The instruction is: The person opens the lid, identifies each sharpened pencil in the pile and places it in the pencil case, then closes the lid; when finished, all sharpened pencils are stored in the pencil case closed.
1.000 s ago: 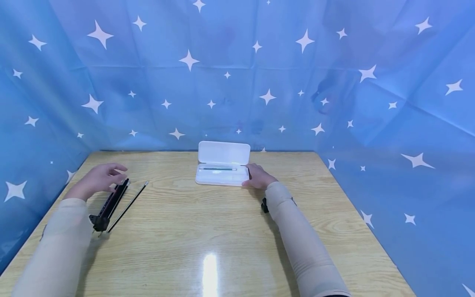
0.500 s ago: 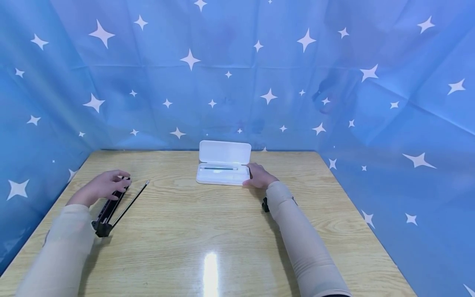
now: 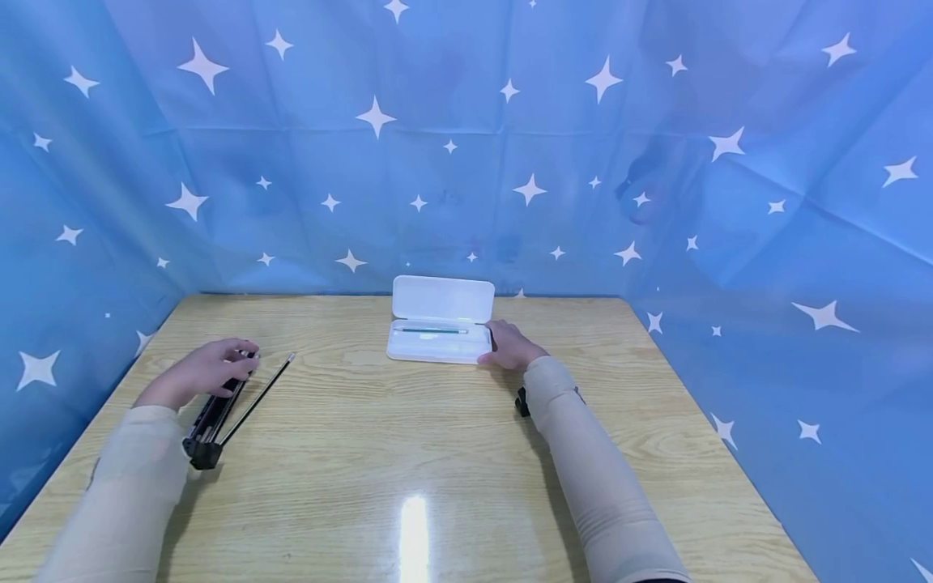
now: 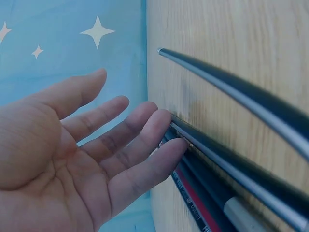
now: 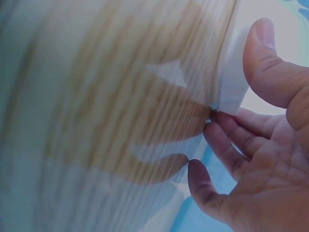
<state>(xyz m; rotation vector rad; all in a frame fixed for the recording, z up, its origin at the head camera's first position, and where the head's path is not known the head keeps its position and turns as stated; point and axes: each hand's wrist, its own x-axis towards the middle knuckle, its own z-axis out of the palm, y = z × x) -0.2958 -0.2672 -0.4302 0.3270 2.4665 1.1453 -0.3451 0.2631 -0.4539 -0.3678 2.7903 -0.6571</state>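
At the left of the table, my left hand [image 3: 207, 374] hovers over a bunch of dark pencils [image 3: 219, 413], its fingers loosely bent and apart. In the left wrist view, its fingertips [image 4: 176, 147] are at the pencils, one of which has a red stripe; contact is hard to tell. A single black pencil [image 3: 258, 397] lies just right of the bunch. My right hand [image 3: 513, 346] holds the right end of an open white pencil case [image 3: 437, 350], thumb at the front corner and fingers behind. One green pencil [image 3: 432, 330] lies inside the case.
The case's lid [image 3: 443, 298] stands raised at the back edge of the wooden table [image 3: 364, 453]. A blue curtain with white stars [image 3: 452, 162] hangs behind and along both sides. Small black devices sit under both wrists.
My left hand has come slightly right and down onto the dark pencils, fingers drawing in a little. The right hand and the pencil case have stayed put.
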